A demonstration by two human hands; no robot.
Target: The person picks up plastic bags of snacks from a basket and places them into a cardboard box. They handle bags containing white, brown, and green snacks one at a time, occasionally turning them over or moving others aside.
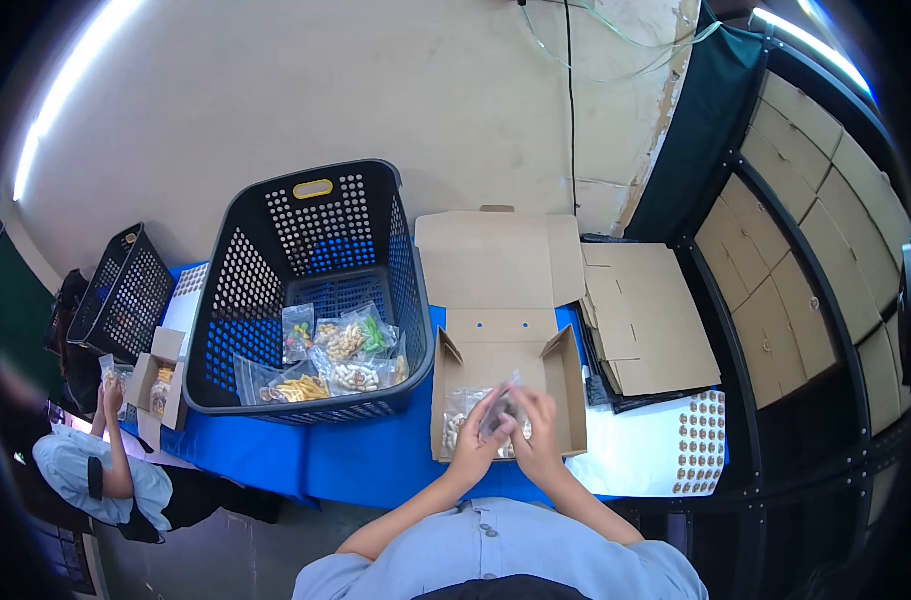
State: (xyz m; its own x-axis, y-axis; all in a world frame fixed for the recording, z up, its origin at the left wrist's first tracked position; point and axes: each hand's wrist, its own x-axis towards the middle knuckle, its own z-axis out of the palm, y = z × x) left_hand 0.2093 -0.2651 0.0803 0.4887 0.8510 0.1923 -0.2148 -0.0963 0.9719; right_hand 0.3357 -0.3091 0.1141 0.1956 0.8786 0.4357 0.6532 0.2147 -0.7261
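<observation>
Both of my hands hold a small clear plastic bag [498, 412] with dark contents over the front of an open cardboard box [511, 352]. My left hand [473, 440] has its fingers around the bag's left side, and my right hand [539, 432] grips it from the right. Beneath my hands, in the box, lie clear bags of pale pieces [456, 425], partly hidden. A large black basket [311, 275] left of the box contains several clear bags [354, 376] with white, yellow, tan, green and red pieces.
Flat cardboard boxes [656, 310] are stacked at the right, beside a sheet of round stickers [701, 445]. A shelf of cartons [776, 250] stands farther right. At the left, a co-worker [116, 475] holds a bag near a smaller box [176, 385] and another basket [126, 290].
</observation>
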